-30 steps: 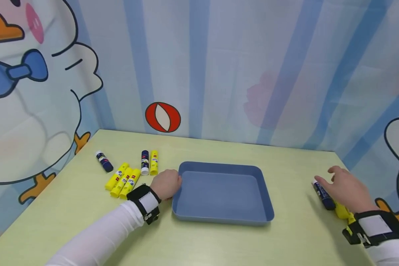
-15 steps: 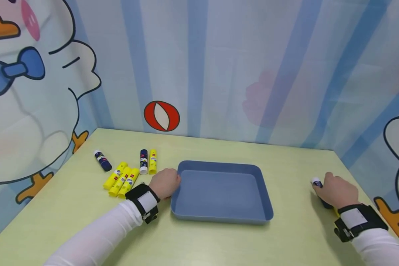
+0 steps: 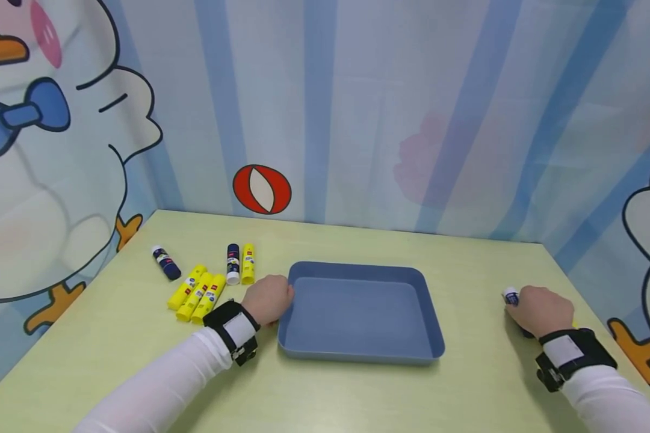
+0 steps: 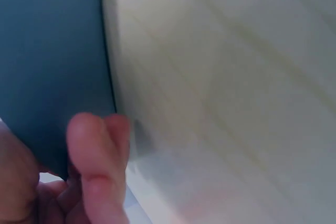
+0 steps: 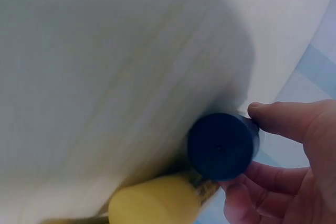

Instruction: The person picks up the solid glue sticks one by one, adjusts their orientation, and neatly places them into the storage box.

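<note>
My left hand grips the left wall of a blue-grey rectangular tray, its fingers beneath the rim in the left wrist view. Far to the right, my right hand holds a dark blue glue stick between thumb and fingers. The stick's white end sticks out past the thumb in the head view, and the hand hides most of the rest. Right beside that stick, a yellow glue stick lies on the table in the right wrist view.
Left of the tray lie three yellow glue sticks side by side. Behind them are a dark blue glue stick and a pair, one dark blue, one yellow. A printed curtain hangs at the table's back edge.
My right hand has moved left and down onto the dark blue glue stick, its spread fingers closing around it. My left hand stays on the tray, and the view shifts slightly.
</note>
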The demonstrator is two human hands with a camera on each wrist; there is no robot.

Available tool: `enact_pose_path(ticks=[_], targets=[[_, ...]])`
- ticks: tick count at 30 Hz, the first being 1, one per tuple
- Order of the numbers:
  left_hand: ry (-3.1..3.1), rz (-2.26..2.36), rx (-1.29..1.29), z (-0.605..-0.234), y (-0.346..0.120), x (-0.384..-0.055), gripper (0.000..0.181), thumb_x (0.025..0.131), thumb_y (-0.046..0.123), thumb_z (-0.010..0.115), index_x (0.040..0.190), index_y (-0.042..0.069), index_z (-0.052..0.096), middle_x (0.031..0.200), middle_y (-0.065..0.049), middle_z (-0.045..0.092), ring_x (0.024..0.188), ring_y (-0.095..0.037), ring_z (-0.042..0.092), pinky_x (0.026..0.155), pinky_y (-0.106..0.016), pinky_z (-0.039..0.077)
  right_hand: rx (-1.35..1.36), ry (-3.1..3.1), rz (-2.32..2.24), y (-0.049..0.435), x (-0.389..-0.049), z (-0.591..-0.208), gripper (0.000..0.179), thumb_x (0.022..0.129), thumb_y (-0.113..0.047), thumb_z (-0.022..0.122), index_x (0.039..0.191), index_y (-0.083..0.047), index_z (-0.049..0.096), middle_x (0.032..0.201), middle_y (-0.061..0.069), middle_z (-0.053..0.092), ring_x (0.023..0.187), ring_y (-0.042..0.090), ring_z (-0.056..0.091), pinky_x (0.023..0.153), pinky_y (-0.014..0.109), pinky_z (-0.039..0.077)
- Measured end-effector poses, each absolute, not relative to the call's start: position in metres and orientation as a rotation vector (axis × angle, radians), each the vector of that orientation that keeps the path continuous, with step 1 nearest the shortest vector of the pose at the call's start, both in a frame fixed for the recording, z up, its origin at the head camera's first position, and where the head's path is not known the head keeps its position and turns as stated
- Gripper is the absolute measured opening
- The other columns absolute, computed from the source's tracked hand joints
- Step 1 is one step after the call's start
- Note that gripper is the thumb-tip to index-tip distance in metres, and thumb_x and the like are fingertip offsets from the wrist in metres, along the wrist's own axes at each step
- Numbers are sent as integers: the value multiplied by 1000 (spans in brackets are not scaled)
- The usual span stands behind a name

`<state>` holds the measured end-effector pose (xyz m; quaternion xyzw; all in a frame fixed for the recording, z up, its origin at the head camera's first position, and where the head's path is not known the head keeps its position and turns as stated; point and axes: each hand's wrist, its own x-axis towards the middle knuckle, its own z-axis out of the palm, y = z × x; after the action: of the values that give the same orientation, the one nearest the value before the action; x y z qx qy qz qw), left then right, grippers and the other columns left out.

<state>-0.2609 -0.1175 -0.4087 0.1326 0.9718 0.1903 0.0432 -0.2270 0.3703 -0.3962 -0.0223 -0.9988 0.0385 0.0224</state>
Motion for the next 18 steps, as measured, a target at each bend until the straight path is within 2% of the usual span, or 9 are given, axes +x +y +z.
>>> enact_pose_path(ticks=[7, 12, 18], targets=[[2965, 600, 394, -408, -117, -261, 34, 102, 16, 44, 70, 7, 51, 50, -4, 53, 30, -11, 49, 35, -23, 41, -75, -3128, 81, 365, -230, -394, 31, 89, -20, 62, 65, -4, 50, 58, 8, 48, 52, 25, 48, 49, 37, 37], [2965, 599, 397, -409, -118, -260, 34, 102, 16, 45, 71, 6, 52, 50, -4, 53, 30, -12, 50, 36, -24, 42, -83, -3132, 102, 364, -230, -391, 30, 87, -19, 59, 63, -5, 49, 57, 8, 48, 52, 25, 48, 49, 38, 37], [2944, 618, 395, -407, -117, -259, 32, 102, 16, 44, 73, 6, 52, 50, -4, 54, 31, -12, 51, 36, -24, 42, -77, -3105, 182, 360, -228, -387, 38, 90, -30, 59, 61, -8, 47, 55, 5, 47, 49, 22, 47, 45, 35, 36]])
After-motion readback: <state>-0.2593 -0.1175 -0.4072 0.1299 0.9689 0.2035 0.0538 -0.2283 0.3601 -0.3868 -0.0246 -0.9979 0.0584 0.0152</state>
